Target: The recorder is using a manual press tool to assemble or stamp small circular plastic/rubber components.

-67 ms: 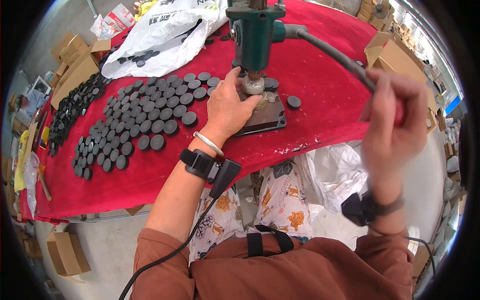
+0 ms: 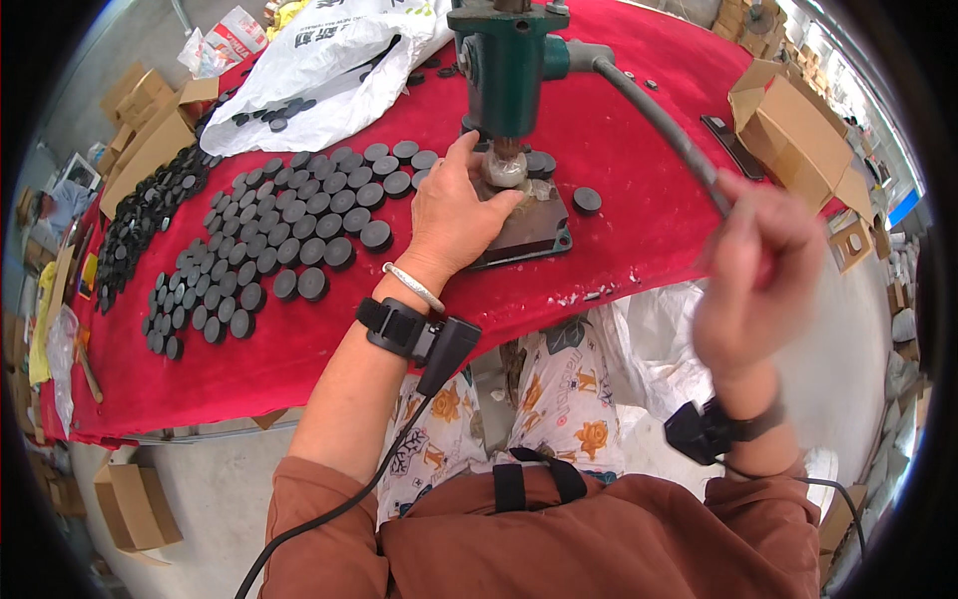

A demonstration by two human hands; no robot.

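A green hand-lever press (image 2: 499, 90) stands on the red-covered table, its ram tip wrapped in clear plastic just above the dark metal base plate (image 2: 521, 235). My left hand (image 2: 454, 210) rests at the left side of the base, thumb and forefinger spread around the ram tip. Whatever lies under those fingers is hidden. Blurred by motion, my right hand (image 2: 763, 265) is closed around the end of the press lever (image 2: 659, 120). Black round discs (image 2: 540, 165) sit behind the ram, and a single black disc (image 2: 587, 201) lies right of the base.
Many loose black discs (image 2: 311, 284) spread over the table left of the press, with a darker heap (image 2: 150, 215) farther left. A white sack (image 2: 329, 80) lies behind them. An open cardboard box (image 2: 798, 125) stands at the right, near a dark flat object (image 2: 731, 147).
My right hand has swung left and nearer to me, bringing the lever end down with it. My left hand stays at the press base.
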